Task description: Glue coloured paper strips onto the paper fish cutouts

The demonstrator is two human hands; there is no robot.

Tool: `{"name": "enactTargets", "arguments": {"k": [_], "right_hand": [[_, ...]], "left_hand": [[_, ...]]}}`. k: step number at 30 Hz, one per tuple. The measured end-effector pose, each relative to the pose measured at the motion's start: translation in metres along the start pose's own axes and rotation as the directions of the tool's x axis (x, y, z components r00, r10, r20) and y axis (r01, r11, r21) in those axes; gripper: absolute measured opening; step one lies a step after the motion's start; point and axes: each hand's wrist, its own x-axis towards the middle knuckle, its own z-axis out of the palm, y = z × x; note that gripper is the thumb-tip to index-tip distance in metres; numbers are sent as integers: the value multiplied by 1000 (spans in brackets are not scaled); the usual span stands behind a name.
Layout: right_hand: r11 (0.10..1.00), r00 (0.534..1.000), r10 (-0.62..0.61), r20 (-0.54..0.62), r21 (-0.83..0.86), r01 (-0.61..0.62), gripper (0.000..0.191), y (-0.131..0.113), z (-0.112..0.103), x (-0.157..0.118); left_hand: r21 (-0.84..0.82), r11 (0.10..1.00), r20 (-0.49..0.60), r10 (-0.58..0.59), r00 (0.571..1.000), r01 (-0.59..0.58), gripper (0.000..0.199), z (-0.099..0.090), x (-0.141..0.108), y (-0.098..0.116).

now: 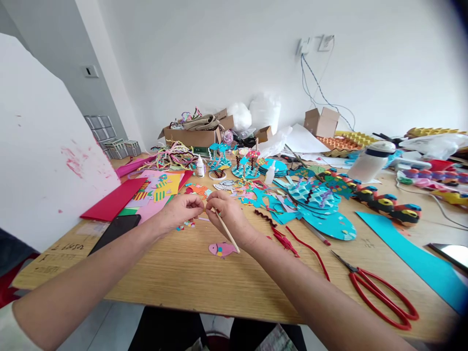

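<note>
My left hand (pixel 186 206) is closed in a pinch over the middle of the table, its fingertips almost meeting those of the other hand. What it pinches is too small to make out. My right hand (pixel 228 217) grips a thin pale wooden stick (pixel 229 233), which slants down toward me. Just below lies a pink paper fish (pixel 221 249) with coloured dots, close to the stick's lower end. Small coloured paper dots (pixel 186 224) are scattered under my left hand.
Red-handled scissors (pixel 380 297) lie at the right front, near a blue paper strip (pixel 413 256). Red pipe cleaners (pixel 310 248) sit beside my right forearm. Glue bottles (pixel 201 166), paper scraps (pixel 261 197) and blue discs (pixel 329 222) spread behind. A dark phone (pixel 116 231) rests at left.
</note>
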Motion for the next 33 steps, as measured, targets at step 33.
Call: {"name": "enactTargets", "arguments": {"k": [33], "right_hand": [[994, 997, 74, -25, 87, -71, 13, 25, -25, -35]], "left_hand": [[599, 801, 101, -62, 993, -11, 12, -17, -10, -66]]}}
